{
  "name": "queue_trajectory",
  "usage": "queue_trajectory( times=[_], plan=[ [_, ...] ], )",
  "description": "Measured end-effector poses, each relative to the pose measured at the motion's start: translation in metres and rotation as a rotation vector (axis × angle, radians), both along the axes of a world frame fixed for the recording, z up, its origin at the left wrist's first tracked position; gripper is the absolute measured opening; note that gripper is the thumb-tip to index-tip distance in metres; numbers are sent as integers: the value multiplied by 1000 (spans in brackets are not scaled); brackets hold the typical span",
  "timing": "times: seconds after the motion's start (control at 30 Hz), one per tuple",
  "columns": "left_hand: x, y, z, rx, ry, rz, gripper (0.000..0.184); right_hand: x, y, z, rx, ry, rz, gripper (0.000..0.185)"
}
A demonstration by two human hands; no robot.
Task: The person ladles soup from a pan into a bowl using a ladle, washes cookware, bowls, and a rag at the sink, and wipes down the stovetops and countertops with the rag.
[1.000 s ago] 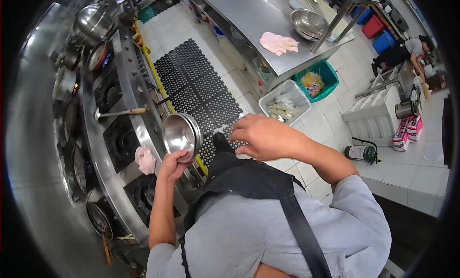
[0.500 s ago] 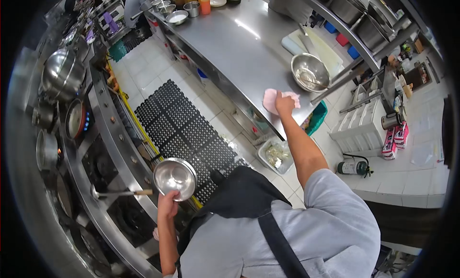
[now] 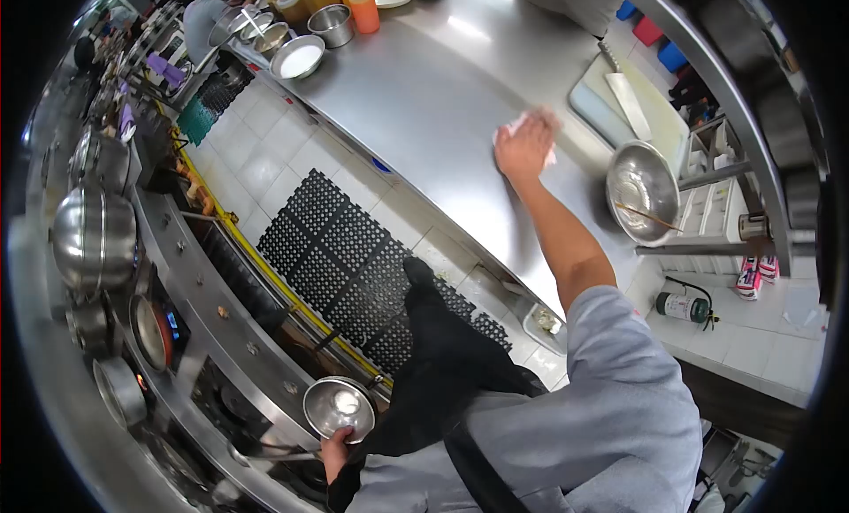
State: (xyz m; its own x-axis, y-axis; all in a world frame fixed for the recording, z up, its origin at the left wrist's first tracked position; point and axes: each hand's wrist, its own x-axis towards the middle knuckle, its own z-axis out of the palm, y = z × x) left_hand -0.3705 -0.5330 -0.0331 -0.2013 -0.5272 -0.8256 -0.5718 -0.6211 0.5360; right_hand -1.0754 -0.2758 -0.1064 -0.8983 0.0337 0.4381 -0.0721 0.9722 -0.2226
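My left hand (image 3: 335,451) grips the rim of a shiny metal bowl (image 3: 340,409), low beside the stove and my apron. The bowl's inside faces up toward me, and nothing shows in it. Over the steel table, my right hand (image 3: 528,149) presses a pale pink cloth (image 3: 551,156) against the top. Its fingers are slightly blurred, and they cover most of the cloth. To the right of that hand stands a larger metal bowl (image 3: 630,214) with a thin stick or utensil handle across it. Beyond lies a knife (image 3: 630,106) on a white cutting board (image 3: 600,115).
The steel table (image 3: 416,88) carries sauce bottles (image 3: 363,9) and small bowls (image 3: 297,57) at its far end. On my left runs a stove with pots (image 3: 119,394) and a pan (image 3: 150,332) over a blue flame. A black rubber mat (image 3: 332,256) covers the floor between. A co-worker (image 3: 208,26) stands far back.
My body has moved forward along the table. The right hand has slid the cloth farther along the tabletop, away from the large bowl. My left hand still holds its bowl, now lower in view.
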Motion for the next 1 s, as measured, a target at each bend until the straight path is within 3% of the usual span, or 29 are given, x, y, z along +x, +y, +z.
queue_trajectory(
  times=[0.1,0.17,0.3,0.37,0.4,0.43,0.5,0.57,0.6,0.63,0.67,0.73,0.77,0.8,0.83,0.87,0.9,1.0],
  plan=[
    [-79,-30,36,-26,-24,52,48,-58,-72,12,-34,-116,132,66],
    [-122,-58,52,14,-50,73,49,-72,-137,-3,-91,14,309,60],
    [-197,-97,90,1,-92,19,49,15,-179,25,-159,-182,800,51],
    [-212,-106,98,39,-70,99,49,54,-138,46,-286,-119,861,48],
    [-213,-112,96,40,-54,132,49,55,-114,49,-306,-267,835,51],
    [-214,-117,94,40,-39,165,48,54,-76,12,-249,-166,720,54],
    [-186,-127,72,18,-7,200,48,11,-45,65,-209,-276,405,55],
    [-145,-139,45,27,-26,218,49,-51,-20,41,108,-3,128,64],
    [-139,-141,40,9,-45,205,48,-90,-8,13,235,-38,61,72],
    [-129,-143,35,-9,-65,193,48,-129,-23,17,126,-212,-62,73],
    [-111,-151,24,-38,-108,60,47,-166,-40,2,86,-96,-75,65],
    [-87,-166,10,-102,-164,-196,45,-225,-84,-4,166,270,103,42],
    [-102,-171,18,-92,-147,-165,47,-237,-116,7,76,100,199,37],
    [-124,-176,30,-82,-130,-133,50,-251,-150,0,-46,167,260,33],
    [-146,-180,42,-73,-112,-102,52,-239,-190,31,12,-178,247,44],
    [-154,-191,42,-131,-48,-172,54,-239,-221,6,5,-178,316,45],
    [-172,-205,42,-126,-30,-179,54,-216,-250,11,-236,-119,425,49],
    [-252,-246,45,-73,43,-289,53,-121,-312,24,-171,-16,630,60]
  ],
)
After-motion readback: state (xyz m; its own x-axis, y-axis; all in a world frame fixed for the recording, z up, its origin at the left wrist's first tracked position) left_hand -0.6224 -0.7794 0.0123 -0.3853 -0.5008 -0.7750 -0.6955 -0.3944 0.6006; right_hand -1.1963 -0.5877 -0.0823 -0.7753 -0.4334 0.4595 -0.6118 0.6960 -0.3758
